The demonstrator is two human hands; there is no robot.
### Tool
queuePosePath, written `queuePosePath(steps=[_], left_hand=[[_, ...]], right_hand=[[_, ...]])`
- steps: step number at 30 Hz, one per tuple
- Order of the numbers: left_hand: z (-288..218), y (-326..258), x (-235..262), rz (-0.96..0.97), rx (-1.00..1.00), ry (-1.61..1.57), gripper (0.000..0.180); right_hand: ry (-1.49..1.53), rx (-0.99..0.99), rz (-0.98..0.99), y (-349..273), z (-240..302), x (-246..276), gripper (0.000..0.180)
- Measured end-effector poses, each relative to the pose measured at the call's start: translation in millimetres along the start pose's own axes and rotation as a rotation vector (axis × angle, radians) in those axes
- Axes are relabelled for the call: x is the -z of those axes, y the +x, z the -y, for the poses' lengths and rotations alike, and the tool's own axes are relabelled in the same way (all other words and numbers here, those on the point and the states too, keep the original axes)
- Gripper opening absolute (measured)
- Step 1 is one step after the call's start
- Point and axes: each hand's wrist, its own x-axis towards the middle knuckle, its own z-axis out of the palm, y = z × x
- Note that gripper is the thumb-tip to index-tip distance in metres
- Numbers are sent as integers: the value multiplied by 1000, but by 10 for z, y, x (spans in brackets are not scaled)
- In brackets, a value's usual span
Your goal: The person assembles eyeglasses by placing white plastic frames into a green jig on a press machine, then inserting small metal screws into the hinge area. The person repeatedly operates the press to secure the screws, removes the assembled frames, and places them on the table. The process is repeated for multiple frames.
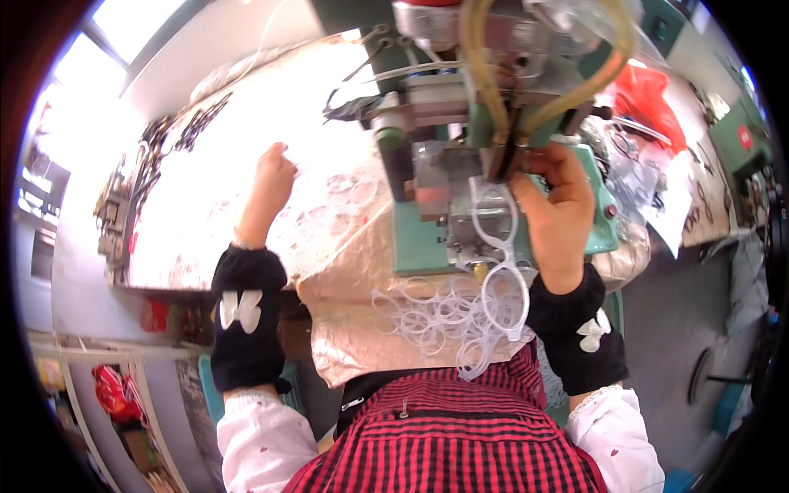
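The right hand (559,205) pinches a clear plastic spectacle frame (501,263) against the green bench machine (493,123), apparently working its bridge. The left hand (271,177), loosely curled, rests away on the glaring tabletop (246,164). Below the right wrist lies a heap of similar frames (436,316). Next calls for steady alignment.

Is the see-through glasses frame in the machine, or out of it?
In. The right hand holds the clear glasses frame with its top end pushed into the green machine; the rest hangs out below.
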Motion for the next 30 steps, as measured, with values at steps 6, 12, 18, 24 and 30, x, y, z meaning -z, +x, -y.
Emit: queuePosePath(steps=[6,12,18,24,30], left_hand=[[209,154,295,-65,-5,151,49],[-726,-220,548,-129,39,-485,52],[-2054,-1439,-70,876,208,-1429,43],[-2393,-1261,-638,1091,397,-1506,35],[-2357,-1274,-714,1097,433,-1569,31]], right_hand=[[304,-181,107,-6,171,-76,44],[412,-193,50,-118,335,-101,45],[-225,174,175,11,227,235,36],[-578,79,-133,73,-543,1113,28],[-880,135,-66,-90,-451,1099,16]])
